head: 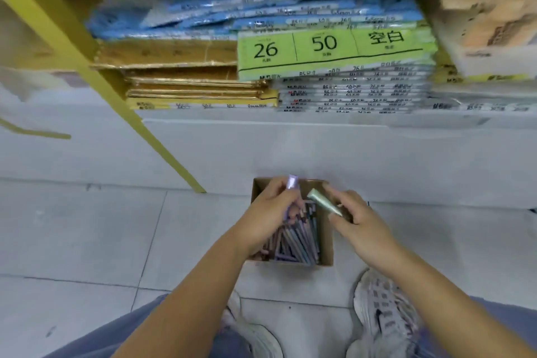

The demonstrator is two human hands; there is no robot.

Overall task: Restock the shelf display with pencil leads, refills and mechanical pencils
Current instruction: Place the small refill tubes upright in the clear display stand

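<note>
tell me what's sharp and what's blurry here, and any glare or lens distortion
Head view: the blue packs up top are smeared, the green label reads clearly, the left hand gripping a purple tube and the right hand gripping a green tube over the cardboard box look soft; the wide lens slants the yellow post; light is flat, no hard glare.

My left hand (273,212) hides most of its purple tube (292,182) — upper packs (232,13) blur — shoes (383,314) cut off below.
</note>
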